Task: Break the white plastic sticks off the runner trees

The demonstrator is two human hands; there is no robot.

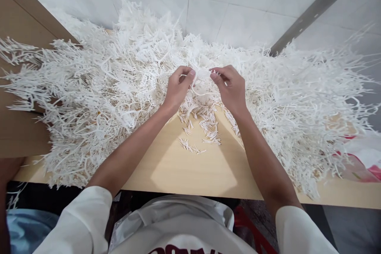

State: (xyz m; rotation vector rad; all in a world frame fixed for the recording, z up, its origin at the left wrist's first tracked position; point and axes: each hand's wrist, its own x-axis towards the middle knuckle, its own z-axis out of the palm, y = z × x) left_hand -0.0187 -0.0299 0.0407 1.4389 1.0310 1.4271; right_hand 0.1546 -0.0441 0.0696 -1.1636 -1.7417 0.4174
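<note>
Between my hands is a white branching plastic piece (203,74), thin-stemmed like a moulded sprue. My left hand (177,88) pinches its left side between thumb and forefinger. Closed in a pinch as well, my right hand (232,86) has small white prongs showing between its thumb and fingers. A large tangled pile of similar white plastic sprues (119,75) lies behind and on both sides of my hands. Short white sticks (210,130) are scattered on the wooden tabletop (187,172) below them. Where the held piece ends and the pile begins is hard to make out.
A brown cardboard box (20,135) stands at the left edge. A tiled wall (208,12) rises behind the pile, with a slotted metal post (315,10) at the right. A clear and pink plastic bag (361,156) lies at the right. Part of another person (29,230) shows at lower left.
</note>
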